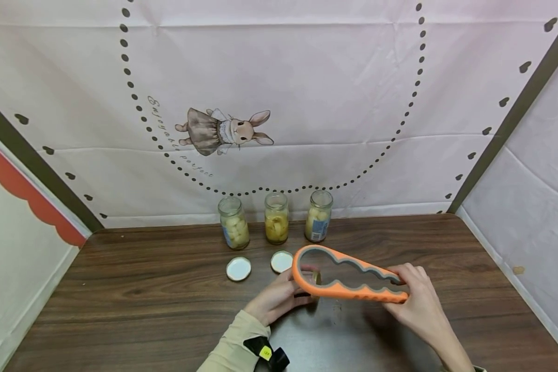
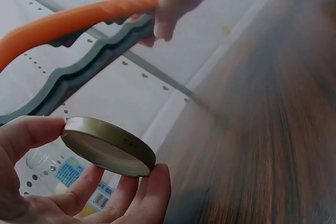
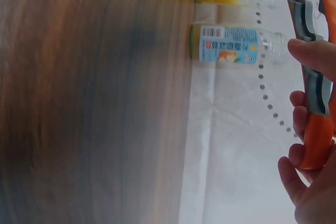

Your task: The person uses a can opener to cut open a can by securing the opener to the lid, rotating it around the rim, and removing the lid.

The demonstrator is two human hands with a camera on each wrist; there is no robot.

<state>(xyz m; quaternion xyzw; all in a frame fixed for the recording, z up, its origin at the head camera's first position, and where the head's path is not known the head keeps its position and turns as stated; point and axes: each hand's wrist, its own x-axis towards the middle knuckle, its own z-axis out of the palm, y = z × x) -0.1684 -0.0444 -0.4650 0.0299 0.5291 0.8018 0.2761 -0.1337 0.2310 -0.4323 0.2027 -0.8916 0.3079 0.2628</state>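
Observation:
My left hand (image 1: 279, 299) pinches a gold metal jar lid (image 2: 107, 148) between thumb and fingertips, tilted above the table. In the head view that lid is partly hidden behind the orange jar opener. My right hand (image 1: 417, 299) grips the jar opener (image 1: 353, 293) by its handle ends; it has a long loop shape with grey wavy inner edges. Its rounded end overlaps the left hand in the head view. Beyond the hands stand three uncovered glass jars: a left jar (image 1: 234, 227), a middle jar (image 1: 276, 227) and a right jar (image 1: 317, 225) with a blue label, all holding pale yellow pieces.
Two lids lie white side up on the brown wooden table (image 1: 158, 289): one lid (image 1: 238, 268) before the left jar, another lid (image 1: 281, 262) before the middle one. A white printed cloth (image 1: 335, 93) hangs behind the jars, close to the table's back edge.

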